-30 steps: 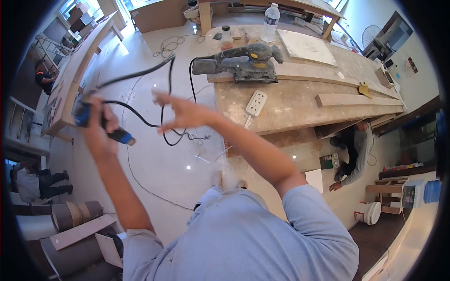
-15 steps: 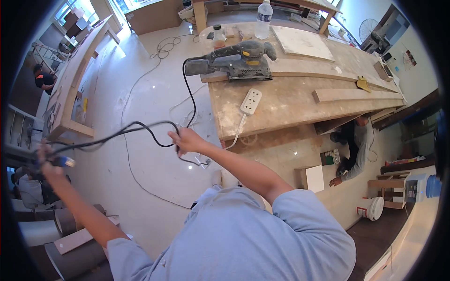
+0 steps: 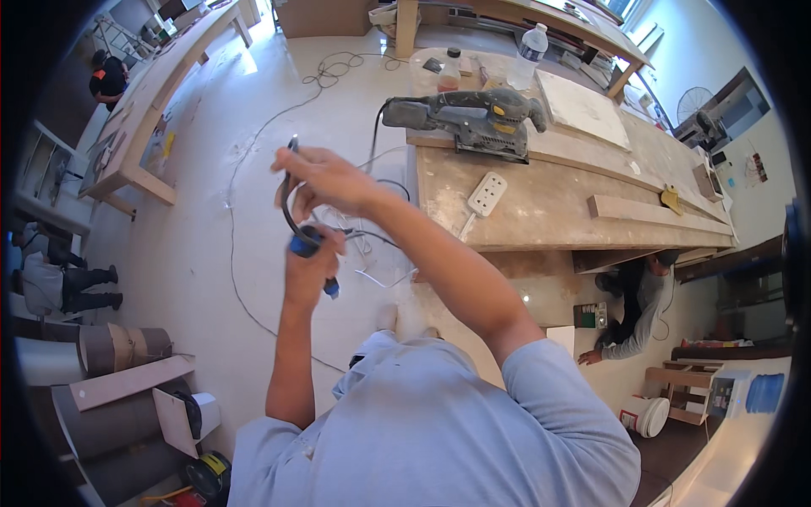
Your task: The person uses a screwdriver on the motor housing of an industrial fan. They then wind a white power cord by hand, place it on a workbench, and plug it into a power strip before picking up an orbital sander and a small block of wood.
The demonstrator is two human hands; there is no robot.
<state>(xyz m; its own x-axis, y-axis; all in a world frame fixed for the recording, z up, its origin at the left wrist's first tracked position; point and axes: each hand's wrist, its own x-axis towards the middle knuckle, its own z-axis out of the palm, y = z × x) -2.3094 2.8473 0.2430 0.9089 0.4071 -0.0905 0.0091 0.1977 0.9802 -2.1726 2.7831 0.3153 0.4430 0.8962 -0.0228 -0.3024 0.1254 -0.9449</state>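
Above the floor left of the workbench, my left hand (image 3: 304, 272) is closed around a bunched black power cord, with a blue piece (image 3: 305, 242) at the top of the grip and a blue plug-like end (image 3: 332, 287) below. Just over it, my right hand (image 3: 325, 179), somewhat blurred, pinches a raised loop of the black cord (image 3: 289, 203). More cord runs toward the dusty black sander (image 3: 486, 118) with yellow buttons, resting at the bench's left end. A white power strip (image 3: 487, 194) lies in front of the sander, with nothing plugged into its face.
The wooden workbench (image 3: 541, 220) also holds bottles (image 3: 530, 52), a white board (image 3: 583, 110) and a wood strip (image 3: 659, 214). A thin cord (image 3: 232, 203) trails over the floor. One person (image 3: 646, 296) crouches by the bench; others are at the left. A white bucket (image 3: 649, 416) stands right.
My left hand has swung in from the far left with the cord and blue plug, close under my right hand. The stretched cord is now gathered, and the view has shifted left.
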